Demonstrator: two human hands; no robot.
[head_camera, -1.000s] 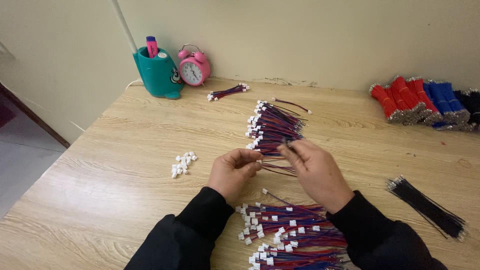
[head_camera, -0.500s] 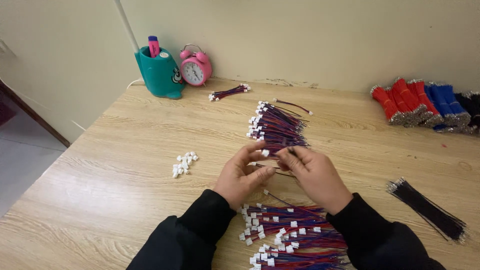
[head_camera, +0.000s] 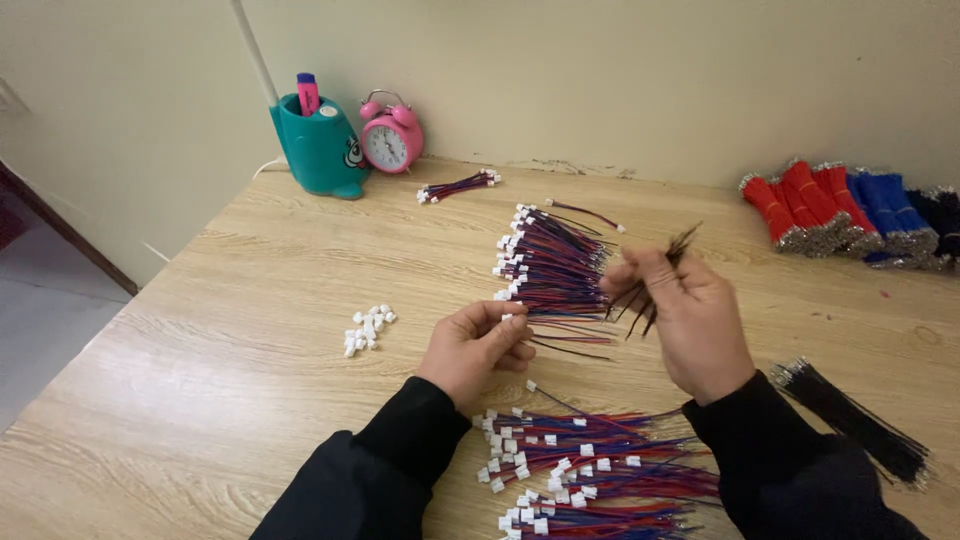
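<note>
My left hand (head_camera: 473, 345) pinches a small white connector (head_camera: 518, 319) with thin red, blue and black wires trailing right over the wooden table (head_camera: 240, 300). My right hand (head_camera: 692, 318) is raised to the right of it and grips a few loose black wires (head_camera: 650, 285) that fan out above and below the fingers. Just beyond both hands lies a spread pile of red-and-blue wire leads with white connectors (head_camera: 548, 262). A second heap of such leads (head_camera: 590, 470) lies between my forearms at the near edge.
Loose white connectors (head_camera: 367, 327) sit left of my hands. A bundle of black wires (head_camera: 850, 418) lies at the right. Red, blue and black wire bundles (head_camera: 850, 212) lie at the back right. A teal pen holder (head_camera: 318, 145), pink alarm clock (head_camera: 391, 135) and small lead bundle (head_camera: 458, 185) stand by the wall.
My right hand has lifted up and to the right, away from the left, now gripping loose black wires. My left hand has closed on the connector again and stayed in place.
</note>
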